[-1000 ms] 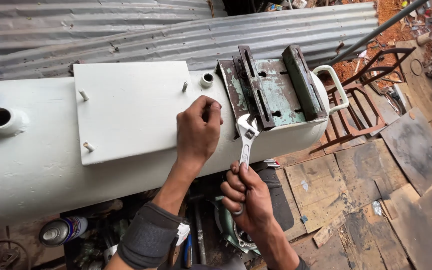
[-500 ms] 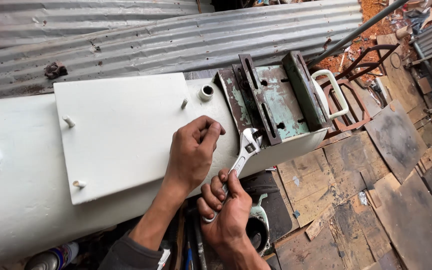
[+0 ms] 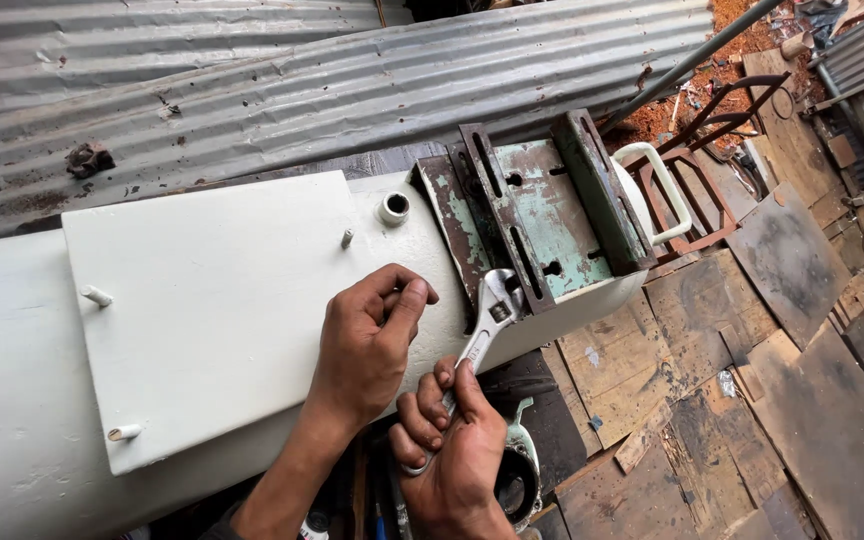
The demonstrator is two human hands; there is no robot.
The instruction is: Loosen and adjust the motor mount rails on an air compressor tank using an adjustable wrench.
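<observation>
Fingers [image 3: 430, 422] of the right hand [image 3: 452, 450] are wrapped tight around the handle of a silver adjustable wrench [image 3: 479, 340], whose open head sits at the lower edge of a rusty slotted steel bracket with flaking pale-green paint [image 3: 537, 215]. The left hand [image 3: 367, 345] rests on a long white-painted cylindrical tank [image 3: 12, 400] just beside the wrench — its thumb and forefinger pinched together near the wrench head, though whether anything small is held between them cannot be told.

The wrench lies slanted, its handle running down into the right palm and its head pointing up toward the bracket, which is mounted on top of the tank near its rounded end. A flat white rectangular plate [image 3: 202, 300] covers the tank to the left of the hands, with short white studs [image 3: 97, 296] standing near its corners. A small white threaded port [image 3: 394, 208] rises from the tank between plate and bracket, and a white looped handle [image 3: 667, 190] juts from the tank's end.

Behind the tank stretches grey corrugated metal sheeting [image 3: 352, 90]; worn wooden boards [image 3: 752, 400] lie on the ground to the right — a rusty metal frame [image 3: 722, 150] rests well beyond them.
</observation>
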